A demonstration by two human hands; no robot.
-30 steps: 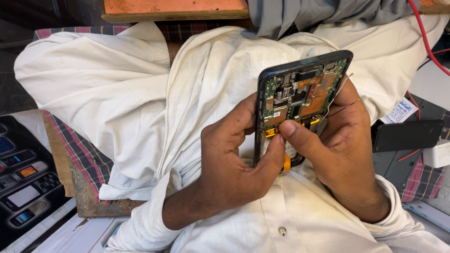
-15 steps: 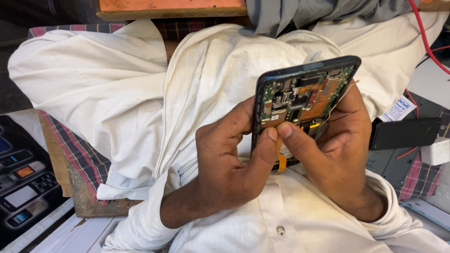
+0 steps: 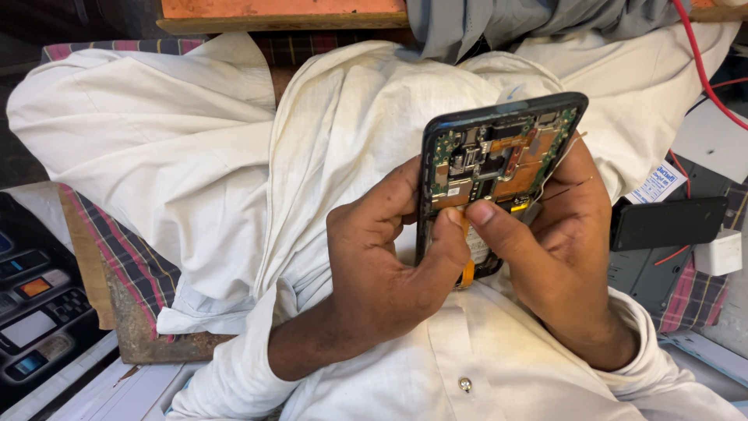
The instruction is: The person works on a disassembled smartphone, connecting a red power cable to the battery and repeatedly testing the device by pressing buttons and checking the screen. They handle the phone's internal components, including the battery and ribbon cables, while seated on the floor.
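Note:
An opened black phone [image 3: 499, 160] with its back cover off shows a green and copper circuit board and an orange flex cable. My left hand [image 3: 382, 265] grips its left edge, thumb pressed on the lower board. My right hand [image 3: 557, 257] wraps around the right side and back, with its thumb meeting the left thumb near the flex cable. The phone's lower part is hidden behind both thumbs. I hold it upright above my lap, which is covered in white cloth [image 3: 234, 156].
A black phone-like slab [image 3: 666, 224] and a white charger block [image 3: 721, 253] lie at the right, with red wires [image 3: 701, 70] above. A dark case of small phones [image 3: 31, 312] sits at the lower left. A wooden edge [image 3: 280, 15] runs along the top.
The phone and both hands have drifted slightly up and to the right in view. The thumbs stay pressed together on the lower board.

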